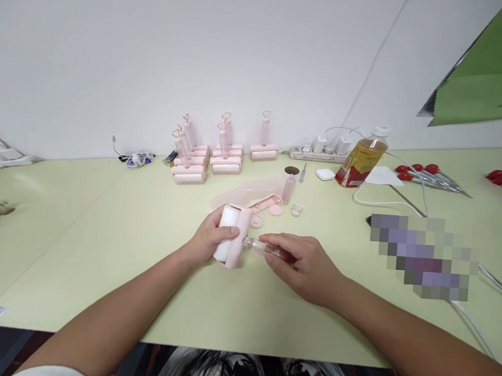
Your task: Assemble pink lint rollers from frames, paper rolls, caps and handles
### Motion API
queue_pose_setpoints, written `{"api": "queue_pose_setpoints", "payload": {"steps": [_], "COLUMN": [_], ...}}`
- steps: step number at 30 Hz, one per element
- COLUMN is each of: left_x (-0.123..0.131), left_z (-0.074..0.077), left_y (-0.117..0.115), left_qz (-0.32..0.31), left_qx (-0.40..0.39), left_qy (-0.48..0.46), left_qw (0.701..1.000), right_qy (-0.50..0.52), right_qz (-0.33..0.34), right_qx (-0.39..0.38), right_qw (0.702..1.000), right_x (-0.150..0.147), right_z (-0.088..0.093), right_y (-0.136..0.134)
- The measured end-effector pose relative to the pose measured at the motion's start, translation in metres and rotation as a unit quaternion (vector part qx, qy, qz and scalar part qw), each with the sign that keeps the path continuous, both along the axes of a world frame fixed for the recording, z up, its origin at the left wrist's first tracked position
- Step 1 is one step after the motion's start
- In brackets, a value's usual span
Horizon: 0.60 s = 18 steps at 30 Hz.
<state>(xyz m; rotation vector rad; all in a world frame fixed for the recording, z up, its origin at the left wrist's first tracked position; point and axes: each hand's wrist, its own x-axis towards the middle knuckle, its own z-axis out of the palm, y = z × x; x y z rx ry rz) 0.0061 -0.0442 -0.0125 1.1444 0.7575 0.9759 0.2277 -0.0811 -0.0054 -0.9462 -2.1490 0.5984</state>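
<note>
— Pink housing, white roll inside: the lint roller head [230, 235] is near the middle of the pale green table [101, 246], with its lower end on the surface. The left hand [208, 239] is wrapped round it, thumb across the white roll.

— And the other hand?

— The right hand [301, 266] pinches a clear plastic handle [260, 247] between thumb and fingertips. The handle's tip touches the side of the housing.

— Which step is in hand?

— In my judgement, joining handle to head. The joint does not look seated. The next move calls for keeping the handle in line with its socket and pressing it straight in while the left hand braces the head. The socket itself is hidden.

— Pose of the arms?

— Both forearms come in from the near edge and converge on the roller. The wrists are low and the right palm faces down.

— Surroundings?

— Just beyond lie loose pink parts [267, 203] and a cardboard tube [291, 171]. Finished rollers [205, 162] with heart-topped handles stand by the wall. To the right are a power strip [317, 154], a bottle of amber liquid [360, 161] and red-handled tools [428, 174].
</note>
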Motion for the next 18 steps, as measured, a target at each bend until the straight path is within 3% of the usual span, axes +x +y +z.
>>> {"api": "queue_pose_setpoints", "payload": {"steps": [6, 13, 18], "left_x": [0.0009, 0.0076, 0.0092], "left_z": [-0.0016, -0.0074, -0.0055], "left_y": [-0.0030, -0.0066, -0.0084], "left_qz": [0.002, 0.013, 0.002], "left_qx": [0.034, 0.036, 0.031], "left_qy": [0.041, 0.089, 0.104], "left_qw": [0.999, 0.995, 0.994], "right_qy": [-0.022, 0.051, 0.049], "right_qz": [-0.036, -0.035, -0.060], "right_qx": [-0.023, -0.014, -0.034], "right_qw": [0.999, 0.998, 0.996], "right_x": [-0.0028, -0.0043, -0.0053], "right_z": [0.0025, -0.0054, -0.0057], "right_y": [-0.0024, -0.0041, -0.0068]}}
